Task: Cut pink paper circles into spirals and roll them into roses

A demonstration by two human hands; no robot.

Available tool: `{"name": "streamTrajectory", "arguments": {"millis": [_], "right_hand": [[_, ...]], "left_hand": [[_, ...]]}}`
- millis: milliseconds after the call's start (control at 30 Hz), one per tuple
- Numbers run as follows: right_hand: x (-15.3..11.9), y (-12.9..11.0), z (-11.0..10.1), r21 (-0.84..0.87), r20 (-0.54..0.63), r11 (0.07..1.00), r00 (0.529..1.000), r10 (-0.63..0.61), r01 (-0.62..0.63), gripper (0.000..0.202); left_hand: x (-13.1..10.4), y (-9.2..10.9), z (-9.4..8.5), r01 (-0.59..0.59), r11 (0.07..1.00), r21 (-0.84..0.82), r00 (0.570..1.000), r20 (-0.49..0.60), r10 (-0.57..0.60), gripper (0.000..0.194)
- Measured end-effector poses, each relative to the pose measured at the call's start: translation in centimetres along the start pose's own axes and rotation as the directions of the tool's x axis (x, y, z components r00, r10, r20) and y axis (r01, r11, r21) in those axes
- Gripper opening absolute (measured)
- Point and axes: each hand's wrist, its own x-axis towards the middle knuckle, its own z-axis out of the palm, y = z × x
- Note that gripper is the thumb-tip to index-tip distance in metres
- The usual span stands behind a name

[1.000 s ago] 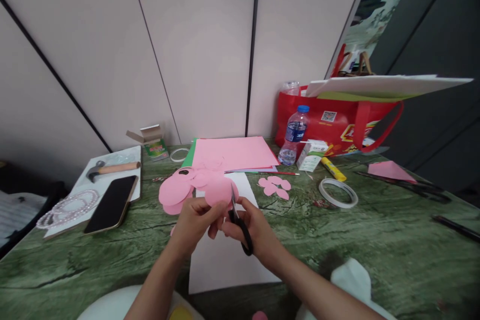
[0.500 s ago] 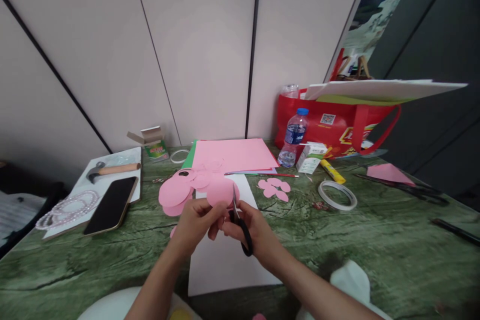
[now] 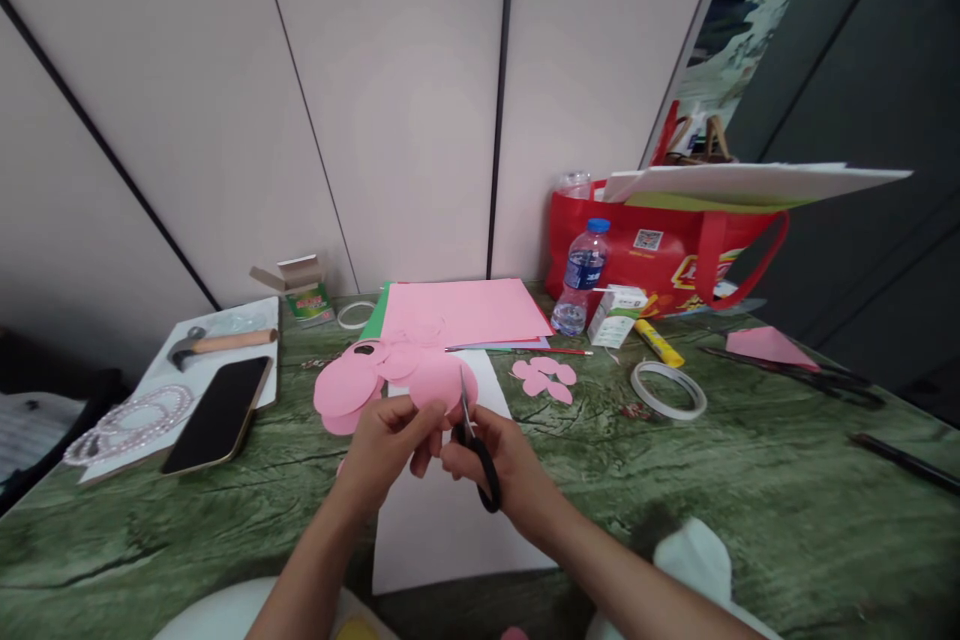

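My left hand pinches the lower edge of a round pink paper piece, closed on it. In my right hand is a pair of black-handled scissors, the blades pointing up and lying across the right side of the pink piece. Beneath both hands a white sheet lies on the table. Just left of the held piece rest larger round pink cut-outs. To the right is a group of small pink petal shapes.
A stack of pink paper lies at the back, a pencil along its front. Rightward are a water bottle, carton, glue stick, tape roll and red bag. A phone and hammer lie left.
The whole view has shifted slightly, so the table things sit a little further left. Both hands keep their hold on the paper and scissors; the blades look nearly the same against the paper.
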Motion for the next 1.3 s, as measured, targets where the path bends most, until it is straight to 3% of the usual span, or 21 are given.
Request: {"name": "streamTrajectory", "arguments": {"millis": [1300], "right_hand": [[-0.15,0.37,-0.18,-0.11,-0.042,0.993,0.999,0.027,-0.031,0.038]], "left_hand": [[-0.03,-0.07,-0.14,-0.038,0.998,-0.058,0.997,-0.071,0.034,0.033]]}}
